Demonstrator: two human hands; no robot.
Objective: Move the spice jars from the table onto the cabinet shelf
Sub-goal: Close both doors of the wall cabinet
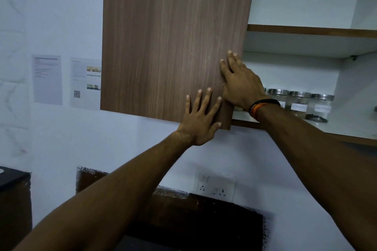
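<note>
The left hand (199, 123) lies flat and open on the cabinet door (173, 43). The right hand (241, 85) presses open-fingered near its edge. Jars (298, 104) stand on the lower shelf (346, 128); no desk shows, so the task seems nearly finished.

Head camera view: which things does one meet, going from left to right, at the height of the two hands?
Text sheet → sheet with photos → cabinet door → left hand → right hand → spice jars on the lower shelf.
</note>
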